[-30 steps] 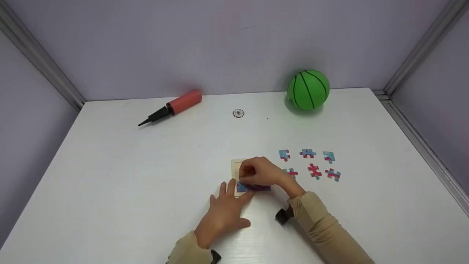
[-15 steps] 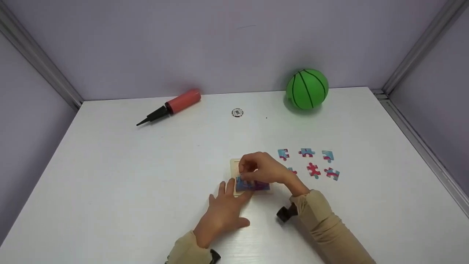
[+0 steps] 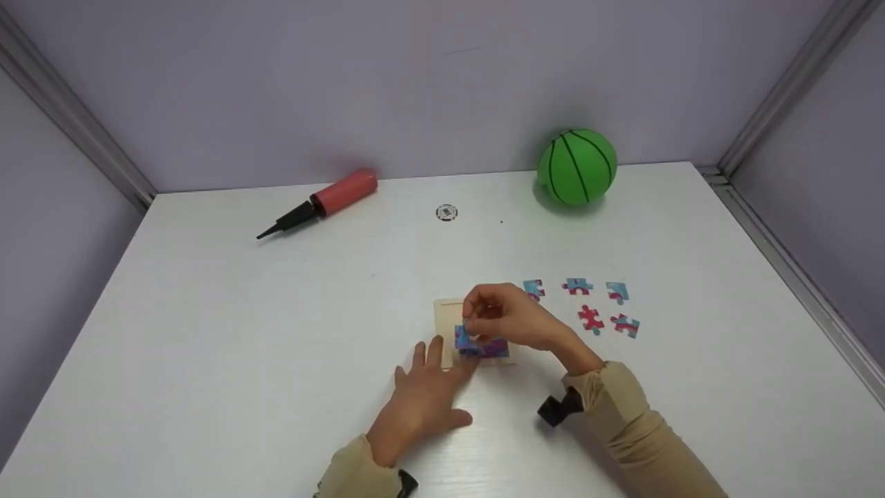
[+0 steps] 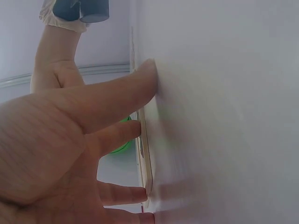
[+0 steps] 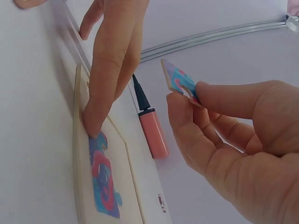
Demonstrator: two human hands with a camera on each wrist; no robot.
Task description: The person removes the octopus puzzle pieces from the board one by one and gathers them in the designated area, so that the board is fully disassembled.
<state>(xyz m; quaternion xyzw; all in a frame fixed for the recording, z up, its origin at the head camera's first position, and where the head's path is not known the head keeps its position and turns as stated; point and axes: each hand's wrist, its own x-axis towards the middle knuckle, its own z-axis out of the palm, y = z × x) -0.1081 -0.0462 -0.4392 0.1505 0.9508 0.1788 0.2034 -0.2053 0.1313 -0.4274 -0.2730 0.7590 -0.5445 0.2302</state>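
Observation:
My right hand (image 3: 515,317) pinches a jigsaw piece (image 5: 180,79) between thumb and fingers, blue and pink on its face. The piece is raised over a pale wooden puzzle board (image 3: 448,312). Joined pieces (image 5: 105,179) in pink, purple and blue lie in the board along its near side; the hand partly covers them in the head view. My left hand (image 3: 422,401) lies with fingers spread at the board's near left corner. One left fingertip presses the board beside the joined pieces in the right wrist view.
Several loose jigsaw pieces (image 3: 590,319) lie in two rows right of the board. Toward the back are a red and black hand pump (image 3: 343,193), a round chip (image 3: 446,212) and a green ball (image 3: 578,167). Walls bound the table's back and sides.
My right hand has lifted the pinched jigsaw piece from the board's near left corner and shifted slightly right, baring the wood there. The left hand has stayed put.

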